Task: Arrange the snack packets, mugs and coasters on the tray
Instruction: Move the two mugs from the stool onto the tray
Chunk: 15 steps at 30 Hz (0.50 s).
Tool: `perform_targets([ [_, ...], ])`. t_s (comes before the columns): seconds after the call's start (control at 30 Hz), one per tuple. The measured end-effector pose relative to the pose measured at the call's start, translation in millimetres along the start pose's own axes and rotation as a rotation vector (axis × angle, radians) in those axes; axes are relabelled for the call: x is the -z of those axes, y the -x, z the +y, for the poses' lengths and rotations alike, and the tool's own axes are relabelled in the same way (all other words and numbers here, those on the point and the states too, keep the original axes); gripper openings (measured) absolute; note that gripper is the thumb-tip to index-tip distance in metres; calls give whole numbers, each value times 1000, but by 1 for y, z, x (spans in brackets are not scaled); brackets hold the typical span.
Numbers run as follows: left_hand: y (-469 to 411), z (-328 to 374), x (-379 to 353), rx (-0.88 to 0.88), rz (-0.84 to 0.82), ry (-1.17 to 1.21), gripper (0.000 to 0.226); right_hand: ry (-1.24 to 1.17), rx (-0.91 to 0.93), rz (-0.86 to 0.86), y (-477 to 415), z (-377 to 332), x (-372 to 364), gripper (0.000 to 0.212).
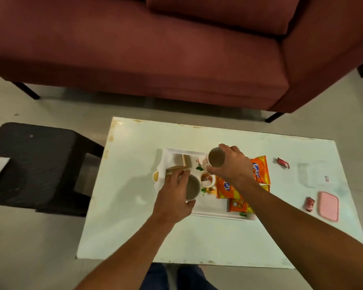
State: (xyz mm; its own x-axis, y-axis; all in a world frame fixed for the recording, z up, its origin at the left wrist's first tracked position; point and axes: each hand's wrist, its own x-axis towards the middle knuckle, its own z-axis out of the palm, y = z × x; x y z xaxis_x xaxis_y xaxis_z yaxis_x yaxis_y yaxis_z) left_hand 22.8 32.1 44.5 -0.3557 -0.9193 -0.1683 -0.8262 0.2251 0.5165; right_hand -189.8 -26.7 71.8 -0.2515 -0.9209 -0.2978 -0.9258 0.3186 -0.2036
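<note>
Mugs (216,157) over tray's (214,214) left half

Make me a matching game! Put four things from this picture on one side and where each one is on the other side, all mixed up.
Things:
1. tilted mug
2. orange snack packets
3. pink pad
4. upright mug

Places:
A. on the table, right of the tray
B. gripped by the left hand
C. gripped by the right hand
D. at the tray's right edge

Pairs: 1-C, 2-D, 3-A, 4-B
</note>
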Motion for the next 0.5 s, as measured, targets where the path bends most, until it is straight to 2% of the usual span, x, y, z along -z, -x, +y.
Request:
perform_targets([
  [0.13, 0, 7, -29, -17, -47, -24, 91, 14, -3, -7, -12, 17, -26, 88],
  [0.5, -10, 4, -52, -105, -58, -83, 92, 40, 3, 10, -36, 28, -53, 90],
])
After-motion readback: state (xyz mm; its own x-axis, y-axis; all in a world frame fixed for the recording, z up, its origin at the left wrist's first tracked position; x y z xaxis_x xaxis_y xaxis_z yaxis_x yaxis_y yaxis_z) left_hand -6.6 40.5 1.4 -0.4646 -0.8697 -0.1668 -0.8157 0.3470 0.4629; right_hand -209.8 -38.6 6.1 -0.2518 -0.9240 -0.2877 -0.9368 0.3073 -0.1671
